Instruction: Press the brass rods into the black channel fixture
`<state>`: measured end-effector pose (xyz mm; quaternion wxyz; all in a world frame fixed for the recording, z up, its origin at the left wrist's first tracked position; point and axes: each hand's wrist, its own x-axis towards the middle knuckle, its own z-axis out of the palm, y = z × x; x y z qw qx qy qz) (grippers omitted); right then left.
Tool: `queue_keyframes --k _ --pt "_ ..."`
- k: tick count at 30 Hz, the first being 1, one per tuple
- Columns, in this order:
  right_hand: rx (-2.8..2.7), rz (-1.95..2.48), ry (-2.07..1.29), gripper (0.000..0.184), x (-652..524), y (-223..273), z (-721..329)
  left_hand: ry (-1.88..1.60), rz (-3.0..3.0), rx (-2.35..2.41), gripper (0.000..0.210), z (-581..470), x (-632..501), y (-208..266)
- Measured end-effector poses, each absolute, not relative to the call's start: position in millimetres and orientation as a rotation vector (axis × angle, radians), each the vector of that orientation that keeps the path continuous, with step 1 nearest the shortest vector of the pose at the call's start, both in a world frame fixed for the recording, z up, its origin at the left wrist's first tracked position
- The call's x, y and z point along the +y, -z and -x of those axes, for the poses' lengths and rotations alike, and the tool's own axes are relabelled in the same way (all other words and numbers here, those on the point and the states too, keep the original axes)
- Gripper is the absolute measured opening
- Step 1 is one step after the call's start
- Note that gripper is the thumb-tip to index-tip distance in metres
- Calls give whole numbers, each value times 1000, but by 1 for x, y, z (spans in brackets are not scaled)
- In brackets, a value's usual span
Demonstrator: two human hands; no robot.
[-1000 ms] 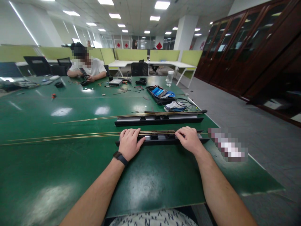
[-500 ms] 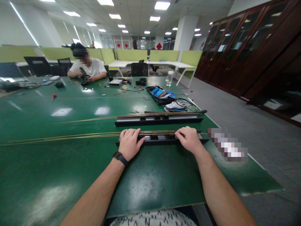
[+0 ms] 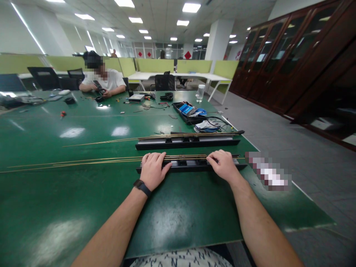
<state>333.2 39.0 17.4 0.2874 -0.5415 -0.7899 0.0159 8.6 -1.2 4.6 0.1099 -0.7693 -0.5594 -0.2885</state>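
Pinched in right hand (image 3: 221,164): thin gold-coloured metal rods (image 3: 189,157). Left hand (image 3: 152,168) over them and long black-and-silver channel (image 3: 189,168), clench unclear. Hands unmoved this second; no visible progress.

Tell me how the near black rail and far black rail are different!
The near rail has the left grip and right grip over it; the far rail has neither. The near rail's rods reach farther left than the far rail's rods. Both rails are long and black, bearing gold rods.
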Motion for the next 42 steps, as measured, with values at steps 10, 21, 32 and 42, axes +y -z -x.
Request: queue_keyframes --k 10,21,32,42 --pt "-2113 1434 -41 27 37 -19 -330 847 2253 -1642 42 -9 -1 -4" --pt "-2106 1447 2 27 39 -17 -335 843 2258 -1644 42 -8 0 -3" --pt "-2110 1442 -20 27 39 -18 -332 846 2260 -1648 43 -9 -1 -5" --pt "-2097 1440 -18 25 36 -20 -331 837 2253 -1648 43 -9 0 -3"
